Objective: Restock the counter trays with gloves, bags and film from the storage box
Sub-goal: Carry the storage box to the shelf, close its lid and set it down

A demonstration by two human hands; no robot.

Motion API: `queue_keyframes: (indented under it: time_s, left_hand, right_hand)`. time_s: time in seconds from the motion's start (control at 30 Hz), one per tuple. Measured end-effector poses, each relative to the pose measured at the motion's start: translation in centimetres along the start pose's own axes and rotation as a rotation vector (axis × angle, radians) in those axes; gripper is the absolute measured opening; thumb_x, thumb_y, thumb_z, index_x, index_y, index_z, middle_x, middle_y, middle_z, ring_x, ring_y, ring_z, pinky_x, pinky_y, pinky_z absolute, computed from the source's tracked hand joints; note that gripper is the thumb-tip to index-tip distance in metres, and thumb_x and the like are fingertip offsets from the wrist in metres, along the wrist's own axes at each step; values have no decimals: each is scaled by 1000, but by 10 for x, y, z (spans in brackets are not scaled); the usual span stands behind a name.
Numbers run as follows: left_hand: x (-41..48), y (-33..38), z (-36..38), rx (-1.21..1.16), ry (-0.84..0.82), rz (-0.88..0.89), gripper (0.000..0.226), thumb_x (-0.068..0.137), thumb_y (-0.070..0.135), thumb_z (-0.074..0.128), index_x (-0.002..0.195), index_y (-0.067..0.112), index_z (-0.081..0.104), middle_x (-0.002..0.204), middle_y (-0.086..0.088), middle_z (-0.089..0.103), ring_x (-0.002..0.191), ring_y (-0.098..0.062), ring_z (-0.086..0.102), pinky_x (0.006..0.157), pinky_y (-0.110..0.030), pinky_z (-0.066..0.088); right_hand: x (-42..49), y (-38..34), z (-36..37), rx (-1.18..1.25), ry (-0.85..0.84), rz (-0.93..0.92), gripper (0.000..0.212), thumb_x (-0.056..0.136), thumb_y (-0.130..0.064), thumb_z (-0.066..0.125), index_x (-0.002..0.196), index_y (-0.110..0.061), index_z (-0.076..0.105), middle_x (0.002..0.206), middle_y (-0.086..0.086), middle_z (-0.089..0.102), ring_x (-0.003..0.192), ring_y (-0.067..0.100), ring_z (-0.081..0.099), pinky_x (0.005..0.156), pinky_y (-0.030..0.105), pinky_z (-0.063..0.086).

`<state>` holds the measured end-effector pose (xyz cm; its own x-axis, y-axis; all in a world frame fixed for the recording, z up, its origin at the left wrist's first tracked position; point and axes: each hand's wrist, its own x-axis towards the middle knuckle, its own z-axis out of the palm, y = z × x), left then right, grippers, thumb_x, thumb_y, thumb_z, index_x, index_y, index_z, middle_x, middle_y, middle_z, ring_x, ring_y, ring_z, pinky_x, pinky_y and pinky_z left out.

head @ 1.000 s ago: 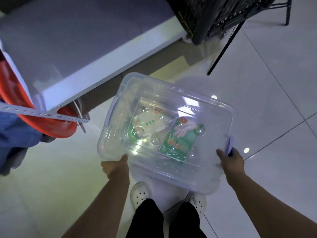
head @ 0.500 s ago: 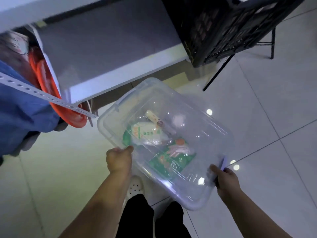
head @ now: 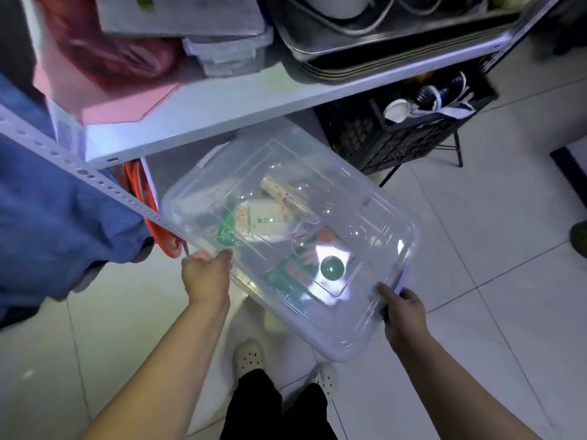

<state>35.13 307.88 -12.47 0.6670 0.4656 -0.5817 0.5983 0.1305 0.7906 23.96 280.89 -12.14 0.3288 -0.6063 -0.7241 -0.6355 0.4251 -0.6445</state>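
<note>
Clear storage box [head: 359, 201] held just below shelf edge [head: 222, 120]

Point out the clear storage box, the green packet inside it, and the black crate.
storage box [head: 374, 217], head view, a bare stretch of its clear lid.
green packet [head: 284, 279], head view, its printed green face seen through the lid.
black crate [head: 397, 147], head view, its latticed front wall.
</note>
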Motion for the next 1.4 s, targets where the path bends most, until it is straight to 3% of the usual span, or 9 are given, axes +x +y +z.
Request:
queue_keyframes:
  time_s: [0.27, 0.47, 0.63, 0.77, 0.87, 1.0, 1.13, 1.27, 1.4]
  left_hand:
    - [78, 52, 6, 62, -44, 57, 28, 83, -2, 58, 66, 15, 44, 63, -6, 43, 45, -12, 47, 32, -10, 36]
    - [75, 40, -9, 141, -227, 51, 18, 84, -2, 57, 92, 13, 54, 77, -3, 58, 68, -19, 55, 73, -35, 49]
    - [59, 22, -17, 8, -205, -196, 13, 89, 10, 57, 101, 9, 53, 93, -15, 58, 84, -29, 56, 78, -44, 51]
    - [82, 35, -14, -205, -126, -355, 11, 92, 15, 55, 93, 4, 54, 89, -17, 54, 75, -26, 58, 65, -38, 58]
    - [112, 48, -13, -337, -23, -310, 27, 92, 9, 53, 115, -5, 49, 98, -19, 53, 68, -24, 58, 60, -27, 60]
    - [140, 58, -13, -315, 107, -210, 30, 91, 13, 55, 114, -6, 50, 97, -18, 56, 74, -28, 60, 44, -17, 53]
    - [164, 68, -7, -354, 125, -192, 37, 87, 17, 63, 115, -3, 49, 97, -17, 58, 83, -28, 58, 60, -28, 56]
    - [180, 78, 4, -190, 70, -215, 25, 74, 25, 69, 89, 14, 53, 87, -8, 59, 81, -19, 53, 76, -32, 45]
    - [184, 80, 11, -127, 106, -207, 53, 82, 27, 64, 127, 10, 42, 113, -9, 61, 99, -22, 59, 98, -40, 44]
  right_hand:
    - [0, -11, 106, 102, 71, -59, 24, 81, -4, 67, 67, -8, 48, 60, 7, 43, 49, 19, 40, 41, 19, 36]
    - [-11, -13, 184, 145, 140, 0, 19, 78, -13, 70, 80, -2, 54, 61, 8, 47, 48, 20, 45, 44, 22, 36]
    - [-26, -18, 261, 209, 77, 57, 19, 76, -13, 69, 72, -4, 53, 59, 7, 46, 43, 18, 42, 47, 26, 37]
    - [-30, -24, 307, 189, -44, 105, 26, 77, -18, 72, 86, 0, 54, 58, 10, 54, 43, 19, 47, 47, 25, 47]
    - [-27, -28, 321, 185, -206, 138, 19, 81, -13, 69, 80, -2, 54, 63, 13, 58, 54, 20, 54, 73, 43, 57]
    - [-20, -35, 330, 252, -372, 120, 11, 85, -3, 62, 79, -5, 52, 69, 9, 48, 61, 18, 52, 71, 37, 57]
    - [-22, -46, 345, 283, -501, 99, 7, 86, 4, 54, 84, -2, 52, 75, 13, 54, 66, 20, 57, 82, 40, 56]
    - [-19, -60, 358, 264, -534, 89, 17, 84, 14, 51, 93, -1, 53, 76, 12, 54, 66, 18, 58, 89, 38, 54]
    - [-13, -63, 356, 124, -537, 49, 39, 88, 6, 56, 125, 0, 47, 105, 13, 58, 84, 20, 61, 98, 39, 49]
